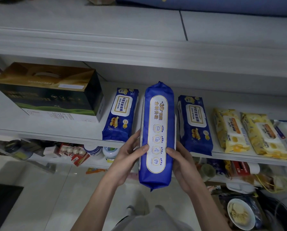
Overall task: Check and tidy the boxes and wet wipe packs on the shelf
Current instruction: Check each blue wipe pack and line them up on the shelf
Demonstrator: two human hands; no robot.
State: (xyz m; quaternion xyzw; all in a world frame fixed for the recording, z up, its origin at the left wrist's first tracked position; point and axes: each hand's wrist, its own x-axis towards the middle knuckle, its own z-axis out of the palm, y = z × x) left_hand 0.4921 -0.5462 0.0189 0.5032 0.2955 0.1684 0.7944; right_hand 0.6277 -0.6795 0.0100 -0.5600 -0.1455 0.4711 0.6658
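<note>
A long blue soft-plastic wet wipe pack with a white oval label is held on edge in front of the white shelf board, its long axis running from 6 to 12 o'clock, the far end over the shelf and the near end hanging out past the front lip. The left hand clasps its left side and the right hand its right side, thumbs pressed on the label face, so both grips are closed on this one pack near its lower half. On the shelf, a matching blue pack lying flat sits at about 10 o'clock from the hands and a second flat blue pack at about 2 o'clock; the held pack stands over the gap between them. Further toward 3 o'clock lie two yellow lemon-print wipe packs, and at 10 o'clock, well apart, a dark green and gold carton box rests on a white box. Judging from this, the gap lies straight ahead at 12 o'clock, equally near both hands; the pack would need turning flat to match its neighbours.
</note>
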